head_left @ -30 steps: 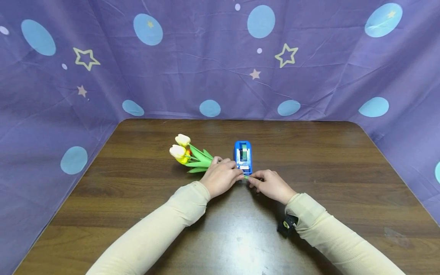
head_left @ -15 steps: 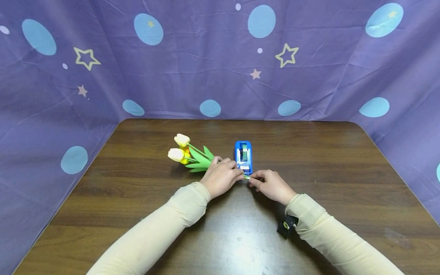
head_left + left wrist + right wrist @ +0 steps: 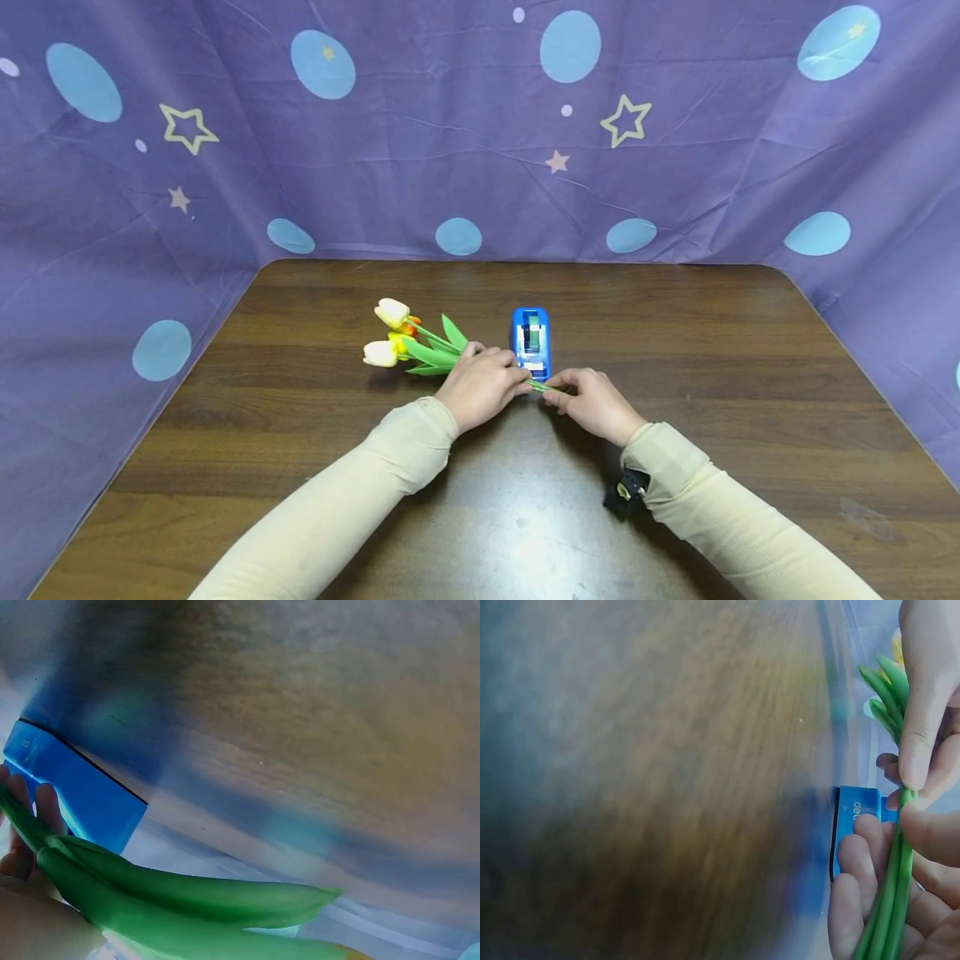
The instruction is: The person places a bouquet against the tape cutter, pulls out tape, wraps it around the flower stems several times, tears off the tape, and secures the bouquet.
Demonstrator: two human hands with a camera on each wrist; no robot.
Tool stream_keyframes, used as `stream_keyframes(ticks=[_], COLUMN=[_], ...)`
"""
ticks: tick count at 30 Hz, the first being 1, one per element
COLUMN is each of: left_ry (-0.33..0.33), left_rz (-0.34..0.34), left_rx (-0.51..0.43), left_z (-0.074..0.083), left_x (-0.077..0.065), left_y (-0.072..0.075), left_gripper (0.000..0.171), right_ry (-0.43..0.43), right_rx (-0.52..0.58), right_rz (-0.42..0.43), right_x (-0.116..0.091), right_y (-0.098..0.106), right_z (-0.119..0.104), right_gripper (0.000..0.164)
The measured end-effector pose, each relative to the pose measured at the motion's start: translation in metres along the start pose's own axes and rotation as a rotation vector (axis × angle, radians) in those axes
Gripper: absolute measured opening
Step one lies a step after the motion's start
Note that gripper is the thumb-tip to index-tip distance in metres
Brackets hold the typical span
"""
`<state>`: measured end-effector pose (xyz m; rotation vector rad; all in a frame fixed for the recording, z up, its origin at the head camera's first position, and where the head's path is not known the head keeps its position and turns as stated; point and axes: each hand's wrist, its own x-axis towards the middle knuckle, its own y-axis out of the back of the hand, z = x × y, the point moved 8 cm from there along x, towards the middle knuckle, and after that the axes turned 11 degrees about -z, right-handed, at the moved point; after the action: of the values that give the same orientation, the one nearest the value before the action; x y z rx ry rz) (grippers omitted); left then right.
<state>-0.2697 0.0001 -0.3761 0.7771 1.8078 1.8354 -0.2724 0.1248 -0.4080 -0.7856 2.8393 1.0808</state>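
Note:
A bunch of tulips (image 3: pixel 381 354) with cream, yellow and orange heads lies with its heads toward the left. My left hand (image 3: pixel 483 387) grips the bunch just below the leaves (image 3: pixel 187 889). At the lower stems, my right hand (image 3: pixel 595 407) pinches with thumb and fingers. Several thin green stems (image 3: pixel 885 907) run side by side across the right fingers in the right wrist view. Both hands are close together, with a short stretch of stem showing between them. Right behind them stands a blue tape dispenser (image 3: pixel 544 333) with a green roll.
The brown wooden table (image 3: pixel 712 350) carries all of this. A purple patterned cloth (image 3: pixel 405 133) hangs behind the table and along its sides. A black device (image 3: pixel 630 490) sits at the right wrist.
The tulip heads have turned and spread, with the lower cream head shifted left and down. A longer stretch of stem shows between the hands, which have barely moved.

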Motion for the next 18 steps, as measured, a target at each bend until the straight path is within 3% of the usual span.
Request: stream_keyframes(ticks=[18], left_ry=[0.01], left_rz=[0.015], left_rx=[-0.021], left_z=[-0.0016], left_x=[-0.0005], left_y=[0.0007], left_gripper=[0.021], right_ry=[-0.003], right_rx=[0.01], right_rz=[0.029], right_x=[0.0003], right_y=[0.002], right_z=[0.0009], right_gripper=[0.016])
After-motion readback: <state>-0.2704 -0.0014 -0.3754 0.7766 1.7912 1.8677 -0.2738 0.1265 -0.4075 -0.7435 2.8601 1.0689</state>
